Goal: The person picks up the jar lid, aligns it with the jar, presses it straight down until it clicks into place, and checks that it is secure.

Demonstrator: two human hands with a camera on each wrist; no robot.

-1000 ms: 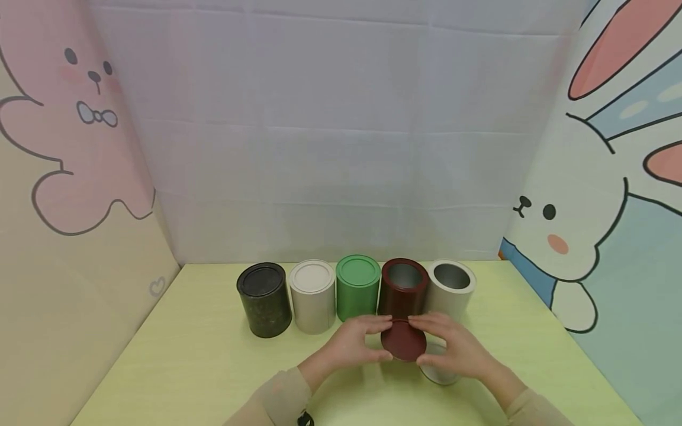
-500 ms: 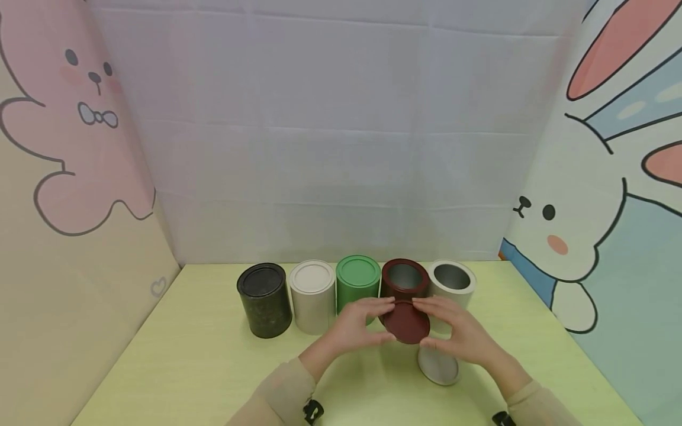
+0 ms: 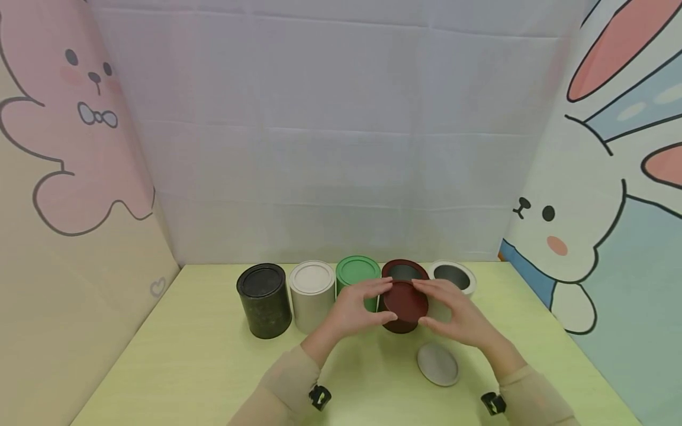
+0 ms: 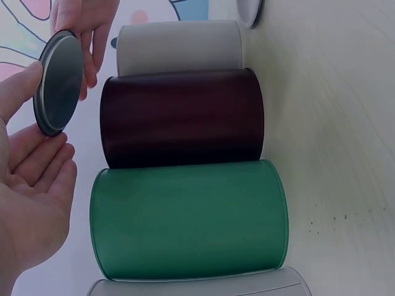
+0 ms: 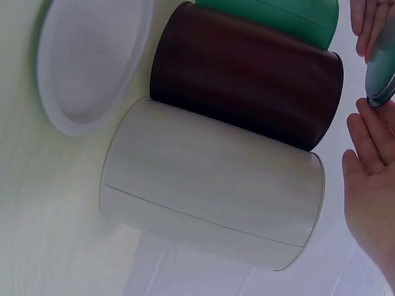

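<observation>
Both hands hold a dark red round lid (image 3: 406, 300) between them, above and in front of the open dark red can (image 4: 182, 117). The left hand (image 3: 356, 309) pinches the lid's left edge, fingertips at the far side and thumb at the near side. From the right, the right hand (image 3: 460, 315) grips the opposite edge the same way. The left wrist view shows the lid's shiny metal underside, clear of the can's top rim. In the head view the lid overlaps the front of that can, hiding part of its mouth.
An open white can (image 5: 210, 185) stands right of the dark red one. Its likely pale lid (image 3: 438, 364) lies on the table in front. To the left stand lidded green (image 3: 358, 271), white (image 3: 312, 299) and black (image 3: 264, 302) cans. A white cloth wall (image 3: 341, 148) rises behind.
The two hands have raised the dark red lid from low over the table and moved it away from the person, toward the top of the dark red can. The pale lid is now fully uncovered.
</observation>
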